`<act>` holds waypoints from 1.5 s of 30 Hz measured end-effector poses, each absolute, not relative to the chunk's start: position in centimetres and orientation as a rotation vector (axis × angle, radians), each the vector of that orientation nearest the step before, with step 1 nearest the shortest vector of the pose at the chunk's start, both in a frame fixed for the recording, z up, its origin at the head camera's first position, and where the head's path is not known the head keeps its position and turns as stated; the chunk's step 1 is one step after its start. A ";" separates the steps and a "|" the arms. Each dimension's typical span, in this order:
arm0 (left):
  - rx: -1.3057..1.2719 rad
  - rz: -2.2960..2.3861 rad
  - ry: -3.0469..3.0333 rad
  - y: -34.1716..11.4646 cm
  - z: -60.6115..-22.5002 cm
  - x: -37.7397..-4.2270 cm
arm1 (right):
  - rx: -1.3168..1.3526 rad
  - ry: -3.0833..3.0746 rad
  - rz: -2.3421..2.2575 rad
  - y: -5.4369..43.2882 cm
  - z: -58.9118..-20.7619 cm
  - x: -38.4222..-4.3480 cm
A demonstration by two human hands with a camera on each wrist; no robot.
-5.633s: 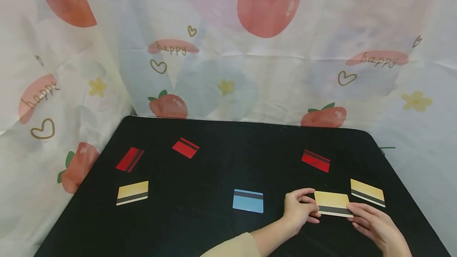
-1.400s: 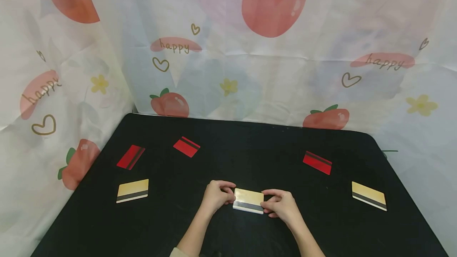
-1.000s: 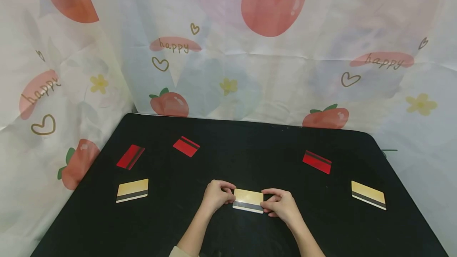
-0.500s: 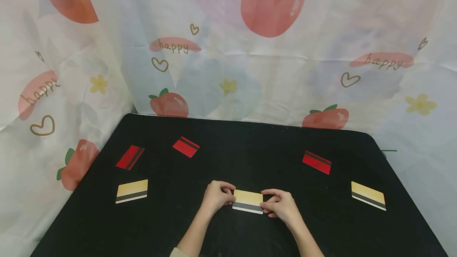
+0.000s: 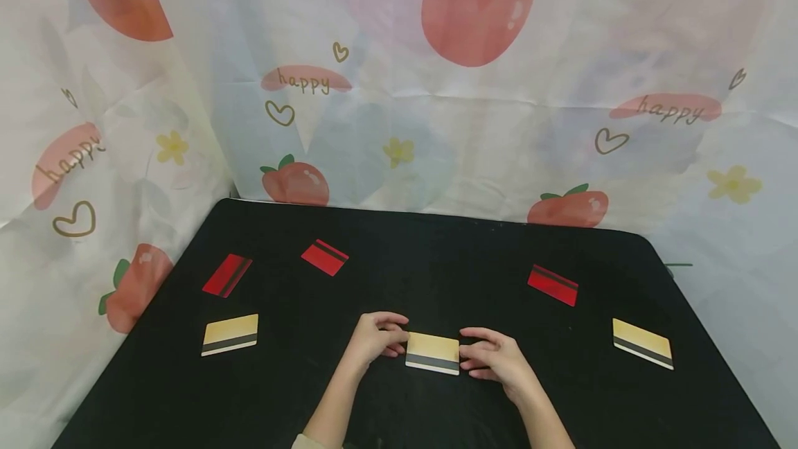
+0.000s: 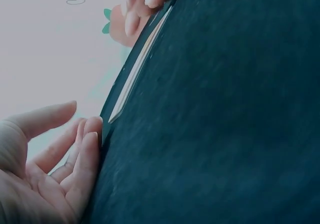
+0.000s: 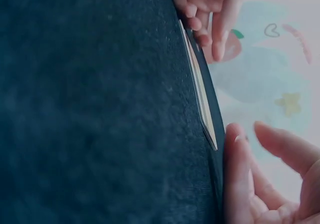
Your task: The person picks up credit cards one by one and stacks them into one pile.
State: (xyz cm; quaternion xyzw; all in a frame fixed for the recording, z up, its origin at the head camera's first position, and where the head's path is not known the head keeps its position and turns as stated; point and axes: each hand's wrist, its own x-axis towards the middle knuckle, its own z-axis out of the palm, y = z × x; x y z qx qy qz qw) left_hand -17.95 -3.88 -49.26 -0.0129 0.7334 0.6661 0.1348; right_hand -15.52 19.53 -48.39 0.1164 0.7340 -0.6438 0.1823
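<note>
A gold card (image 5: 432,353) with a dark stripe lies flat at the front middle of the table, between the two hands. The wrist views show it nearly edge-on, with what look like layered edges (image 6: 140,66). No blue card can be seen; anything beneath the gold card is hidden in the head view. At the card's left edge is the left hand (image 5: 376,339), its fingers loosely bent and its thumb apart from them. The right hand (image 5: 497,360) hovers by the right edge in the same relaxed way. Neither hand grips the card.
Two red cards (image 5: 227,276) lie at the back left, and another red card (image 5: 553,285) at the back right. One gold card (image 5: 230,335) sits on the left and one gold card (image 5: 643,344) on the right. A printed curtain (image 5: 474,144) rises behind the black table (image 5: 312,393).
Both hands carried the gold card from the right onto the blue card's spot, and the blue card is out of sight. Since half a second ago, the fingers have loosened and drawn slightly apart.
</note>
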 end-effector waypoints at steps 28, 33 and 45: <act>-0.395 1.960 2.316 -16.3 -45.8 -17.8 | 0.031 1.813 -2.066 10.0 -46.7 -17.5; -0.471 1.904 2.364 -18.9 -45.4 -17.3 | 0.000 1.804 -2.052 7.1 -47.0 -17.8; -0.647 1.863 2.388 -25.0 -44.8 -15.6 | 0.022 1.776 -2.047 1.3 -47.7 -18.2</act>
